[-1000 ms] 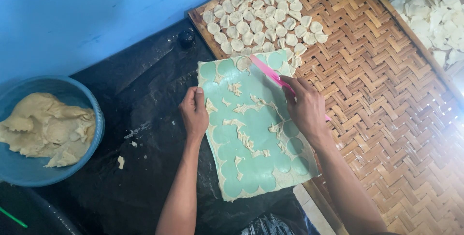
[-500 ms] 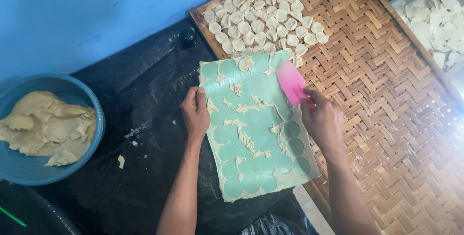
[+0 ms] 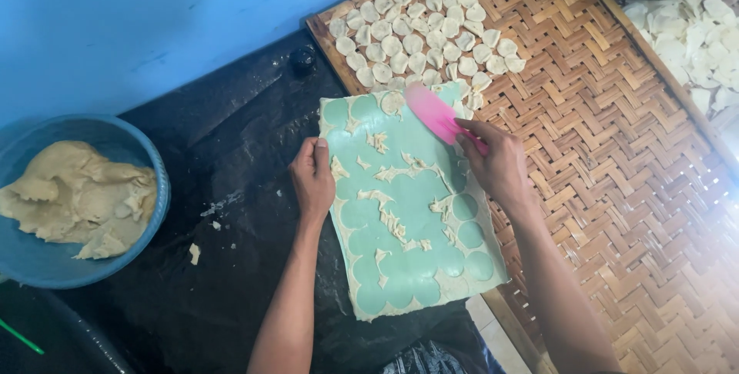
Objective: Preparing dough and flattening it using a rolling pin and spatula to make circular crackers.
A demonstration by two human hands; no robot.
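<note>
Green board [image 3: 408,212] (scraps of rolled dough cling to it) lies on black plastic sheeting [image 3: 231,212], its far edge overlapping a woven bamboo tray [image 3: 616,151]. Left hand [image 3: 312,178] presses flat on the board's left edge; right hand [image 3: 496,162] grips a pink scraper [image 3: 433,112] at its far right corner. Dough rounds [image 3: 423,31] sit beyond the board, a blue basin [image 3: 158,189] left of it.

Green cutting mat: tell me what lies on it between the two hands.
Head view: between left hand and right hand, green mat holds leftover dough scraps.

Mat [image 3: 408,212] between both hands, woven tray [image 3: 616,151] right, dough rounds [image 3: 423,28] behind, bowl [image 3: 154,181] far left
</note>
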